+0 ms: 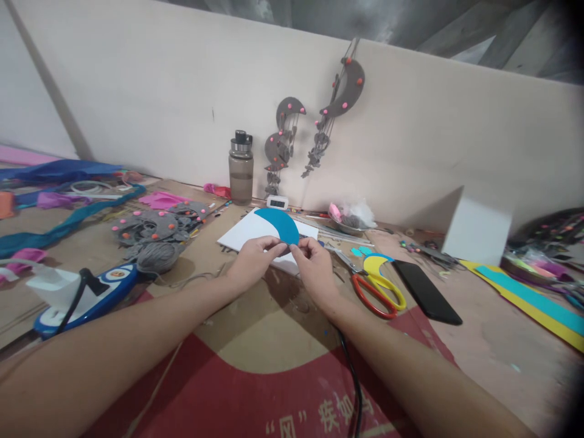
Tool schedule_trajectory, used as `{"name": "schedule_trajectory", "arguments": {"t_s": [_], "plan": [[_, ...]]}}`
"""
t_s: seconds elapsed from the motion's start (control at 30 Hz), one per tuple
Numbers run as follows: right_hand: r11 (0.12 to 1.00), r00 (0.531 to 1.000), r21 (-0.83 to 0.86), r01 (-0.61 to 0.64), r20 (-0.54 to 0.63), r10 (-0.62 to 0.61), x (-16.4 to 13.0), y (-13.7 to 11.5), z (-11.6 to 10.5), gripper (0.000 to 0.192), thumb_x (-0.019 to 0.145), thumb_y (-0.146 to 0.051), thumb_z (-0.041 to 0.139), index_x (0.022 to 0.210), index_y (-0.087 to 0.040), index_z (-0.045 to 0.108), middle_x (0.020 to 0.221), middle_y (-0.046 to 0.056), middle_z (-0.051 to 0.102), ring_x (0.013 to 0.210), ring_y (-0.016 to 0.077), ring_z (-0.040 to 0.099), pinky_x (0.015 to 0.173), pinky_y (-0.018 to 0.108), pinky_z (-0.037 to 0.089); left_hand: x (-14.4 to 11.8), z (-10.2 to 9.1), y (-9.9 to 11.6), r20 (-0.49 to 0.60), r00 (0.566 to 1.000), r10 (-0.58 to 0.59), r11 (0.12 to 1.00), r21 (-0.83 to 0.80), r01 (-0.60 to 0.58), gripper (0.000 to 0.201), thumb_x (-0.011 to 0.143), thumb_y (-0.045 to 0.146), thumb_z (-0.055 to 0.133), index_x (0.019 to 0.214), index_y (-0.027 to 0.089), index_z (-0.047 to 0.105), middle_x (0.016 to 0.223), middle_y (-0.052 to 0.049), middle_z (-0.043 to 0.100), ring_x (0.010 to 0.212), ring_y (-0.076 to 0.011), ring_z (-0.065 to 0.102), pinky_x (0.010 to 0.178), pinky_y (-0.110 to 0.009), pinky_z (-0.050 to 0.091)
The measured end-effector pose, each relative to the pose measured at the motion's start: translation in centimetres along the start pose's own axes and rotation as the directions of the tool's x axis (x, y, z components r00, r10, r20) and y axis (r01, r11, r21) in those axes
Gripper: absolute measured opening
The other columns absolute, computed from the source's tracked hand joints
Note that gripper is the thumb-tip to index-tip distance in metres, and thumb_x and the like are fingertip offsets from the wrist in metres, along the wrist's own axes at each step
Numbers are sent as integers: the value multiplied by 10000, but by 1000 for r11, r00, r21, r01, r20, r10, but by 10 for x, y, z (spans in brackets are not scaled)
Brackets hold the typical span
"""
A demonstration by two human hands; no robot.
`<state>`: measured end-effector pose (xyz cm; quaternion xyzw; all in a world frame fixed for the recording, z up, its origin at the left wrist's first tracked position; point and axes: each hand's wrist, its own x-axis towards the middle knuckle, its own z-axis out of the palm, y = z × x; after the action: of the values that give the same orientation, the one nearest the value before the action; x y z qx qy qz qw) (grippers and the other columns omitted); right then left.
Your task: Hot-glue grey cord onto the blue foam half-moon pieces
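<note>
A blue felt crescent [283, 224] is held up over a sheet of white paper [241, 230] on the bench. The fingertips of my left hand [258, 258] pinch its lower end from the left. From the right, my right hand [314, 267] grips the same end, thumb close to the other thumb. A small dark bit shows between the fingertips, too small to name. Right of my right hand lie scissors [376, 292] with red and yellow handles. Beyond them sits a yellow crescent [376, 264] with a blue edge.
A black phone [426, 291] lies at the right. A power strip [91, 295] and grey yarn [157, 257] are on the left. A water bottle [241, 170] stands by the wall, where grey crescent garlands [349, 91] hang. A black cable [350, 371] runs toward me.
</note>
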<state>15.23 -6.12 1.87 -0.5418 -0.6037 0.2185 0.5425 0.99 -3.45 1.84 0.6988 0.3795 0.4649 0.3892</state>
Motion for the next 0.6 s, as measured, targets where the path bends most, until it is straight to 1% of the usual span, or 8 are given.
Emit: {"name": "schedule_trajectory", "arguments": {"t_s": [0.1,0.2,0.33,0.4,0.5,0.57,0.6], "plan": [[1000,1000,-13,-7,6,7,1,2,0,161,746,-338,531,687,-188,522,585,-53,417,568,110,374,554,240,297,1,-1,1,40,999,-30,999,12,30,258,774,392,549,679,173,647,698,-7,636,706,-161,556,675,-261,409],[1000,1000,-24,-16,18,16,2,4,0,154,750,-331,521,694,-188,530,589,-50,433,571,111,386,555,239,303,2,-2,0,62,997,-34,999,19,33,247,775,371,543,666,174,647,670,-8,632,677,-156,556,664,-263,406],[999,1000,-39,7,16,-7,2,4,1,155,753,-336,521,692,-193,525,580,-53,429,559,112,376,540,240,294,2,-2,0,38,999,-30,1000,6,29,224,756,361,571,668,169,645,669,-2,632,667,-144,548,625,-248,410],[998,1000,-52,29,7,-28,1,4,1,152,754,-334,524,693,-195,525,582,-53,426,564,114,378,549,243,298,2,-2,0,23,998,-60,998,-28,61,218,744,368,594,677,167,641,636,8,613,611,-125,534,563,-228,402],[995,999,-82,50,4,-50,0,4,0,141,760,-325,524,702,-197,532,585,-50,439,577,119,394,575,249,312,1,2,1,43,979,-201,967,-151,205,206,733,371,626,725,165,619,574,18,586,477,-94,502,459,-205,378],[994,999,-95,51,5,-51,0,4,0,133,761,-319,525,708,-197,535,589,-47,456,583,124,409,584,252,320,0,5,0,86,961,-264,912,-302,277,204,722,349,653,737,154,596,613,1,609,492,-95,540,477,-211,430],[995,999,-93,48,7,-48,0,4,0,131,762,-318,524,711,-198,535,592,-44,466,585,126,418,584,253,325,0,7,0,107,958,-266,879,-381,287,206,713,332,671,729,145,587,650,-13,623,539,-103,573,524,-227,472]]}}
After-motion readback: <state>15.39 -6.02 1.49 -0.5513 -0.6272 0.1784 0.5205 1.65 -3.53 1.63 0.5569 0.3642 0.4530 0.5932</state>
